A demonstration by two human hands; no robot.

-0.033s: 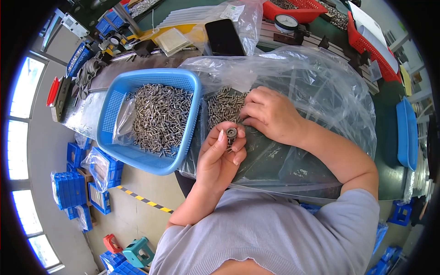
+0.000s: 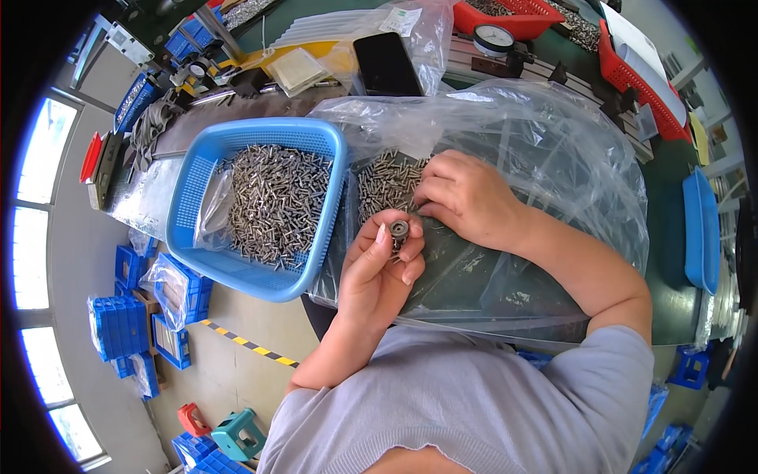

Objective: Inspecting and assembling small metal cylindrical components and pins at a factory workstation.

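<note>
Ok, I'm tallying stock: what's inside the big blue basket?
The blue basket holds a heap of small metal pins and, along its left side, some clear plastic. Anything beneath the heap is hidden.

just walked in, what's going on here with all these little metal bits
A person's left hand holds a small round metal part in its fingers. The right hand is at the edge of a loose pile of metal pins; whether it grips one is hard to tell. A blue basket to the left holds many more.

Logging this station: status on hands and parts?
Left hand holding round metal piece. Right hand at small metal pins. Clear plastic spread around them.
</note>
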